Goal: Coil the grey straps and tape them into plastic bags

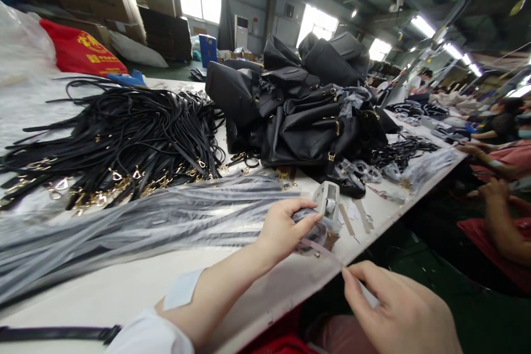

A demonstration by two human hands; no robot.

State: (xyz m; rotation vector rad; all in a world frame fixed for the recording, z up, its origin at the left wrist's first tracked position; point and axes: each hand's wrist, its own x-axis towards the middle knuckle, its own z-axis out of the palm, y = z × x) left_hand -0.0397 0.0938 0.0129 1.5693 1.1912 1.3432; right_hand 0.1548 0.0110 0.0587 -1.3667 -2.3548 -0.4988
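Observation:
My left hand (284,227) is curled at the table's edge, thumb and forefinger round the end of a strap in clear plastic wrap (307,214). A thin pale strip (326,253) runs from below this hand to my right hand (398,310). My right hand pinches the strip's end between thumb and forefinger, just off the table edge. Right beyond my left fingertips stands a grey tape dispenser (331,199). Long plastic-wrapped straps (136,221) stretch leftward across the table from my left hand.
A heap of black bags (307,127) stands at the back. To its left lie many black straps with gold clasps (166,127). A red bag (78,47) is at far left. Co-workers sit along the right side, one with a visible arm (504,221).

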